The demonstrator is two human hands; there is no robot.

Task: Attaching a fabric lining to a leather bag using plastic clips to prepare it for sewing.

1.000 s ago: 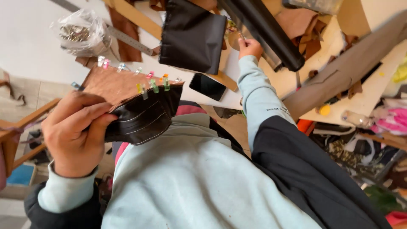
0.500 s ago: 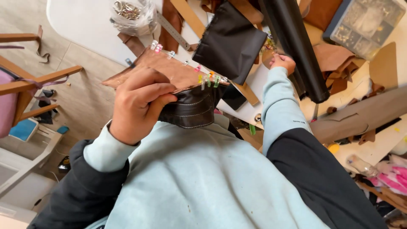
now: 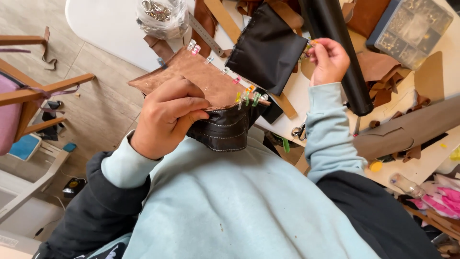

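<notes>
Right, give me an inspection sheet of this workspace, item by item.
Surface: white table, crowded on the far side.
Job's things: brown and black leather piece with small coloured clips along its edge, held up off the table.
Clutter: black fabric panel, black roll, clear bag of metal rings, metal ruler, clear compartment box, brown leather scraps.
Grippers: left hand grips the leather piece; right hand pinches something small in its fingers, too small to tell.
Cables: nothing seen.
Surroundings: tiled floor, wooden chair frame at left.
</notes>
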